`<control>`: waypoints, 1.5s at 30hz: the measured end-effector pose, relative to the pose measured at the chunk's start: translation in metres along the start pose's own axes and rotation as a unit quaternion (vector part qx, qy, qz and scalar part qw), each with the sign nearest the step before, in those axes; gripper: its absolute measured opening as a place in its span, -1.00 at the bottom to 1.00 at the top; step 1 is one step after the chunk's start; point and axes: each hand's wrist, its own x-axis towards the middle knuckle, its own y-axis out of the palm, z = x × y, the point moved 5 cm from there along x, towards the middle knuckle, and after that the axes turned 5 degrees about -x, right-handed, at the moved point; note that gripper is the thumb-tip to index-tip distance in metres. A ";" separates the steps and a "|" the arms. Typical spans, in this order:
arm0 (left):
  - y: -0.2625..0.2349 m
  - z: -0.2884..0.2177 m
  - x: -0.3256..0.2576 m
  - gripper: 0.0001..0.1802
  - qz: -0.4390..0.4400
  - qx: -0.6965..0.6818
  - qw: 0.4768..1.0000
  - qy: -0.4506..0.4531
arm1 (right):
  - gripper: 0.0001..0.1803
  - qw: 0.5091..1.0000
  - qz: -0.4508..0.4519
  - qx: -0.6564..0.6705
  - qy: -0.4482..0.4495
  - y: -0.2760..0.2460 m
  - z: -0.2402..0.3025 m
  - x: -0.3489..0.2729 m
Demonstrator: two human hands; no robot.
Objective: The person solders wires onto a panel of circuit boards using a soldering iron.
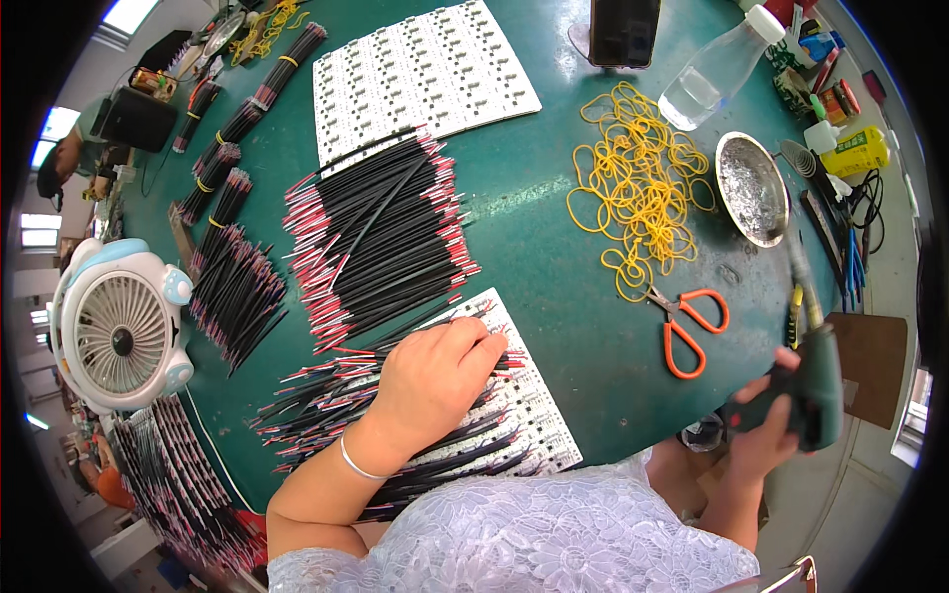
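Note:
My left hand [435,381] rests knuckles-up over a white circuit board panel [539,420], its fingers curled closed. What the fingertips hold is hidden beneath them. Black wires [326,395] with red and white ends lie in rows across this panel, under and around the hand. Off the table's right edge, my right hand [766,420] is wrapped round the grip of a dark green soldering gun [819,385]. The gun's metal barrel points up and away, its tip close to a metal bowl [727,212] with silvery bits in it. Motion blurs the gun slightly.
Beyond the left hand lies a pile of black wires [390,222], then another circuit board panel [415,74]. Yellow bands [638,188], orange-handled scissors [682,326], a bottle [717,69] and a phone [625,32] occupy the right side. A fan [124,326] and tied wire bundles [232,203] are left.

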 end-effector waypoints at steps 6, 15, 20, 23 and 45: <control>-0.020 -0.018 -0.002 -0.72 -0.015 0.009 1.000 0.017 | -0.56 0.996 -0.057 -0.036 -0.054 -0.004 0.001 0.014; -0.020 -0.046 -0.002 -0.71 -0.002 0.059 0.998 -0.010 | -0.56 0.946 0.243 0.120 0.177 0.052 -0.008 -0.054; -0.001 -0.033 -0.011 -0.71 -0.043 0.047 0.997 -0.032 | -0.69 0.910 0.361 0.008 0.204 0.056 0.002 -0.059; 0.006 -0.028 -0.012 -0.69 0.012 0.032 0.998 -0.046 | -0.76 0.924 0.376 -0.013 0.074 0.065 0.010 -0.048; 0.008 -0.026 -0.010 -0.74 -0.017 0.005 0.998 -0.053 | -0.73 0.926 0.368 -0.023 0.081 0.076 0.010 -0.045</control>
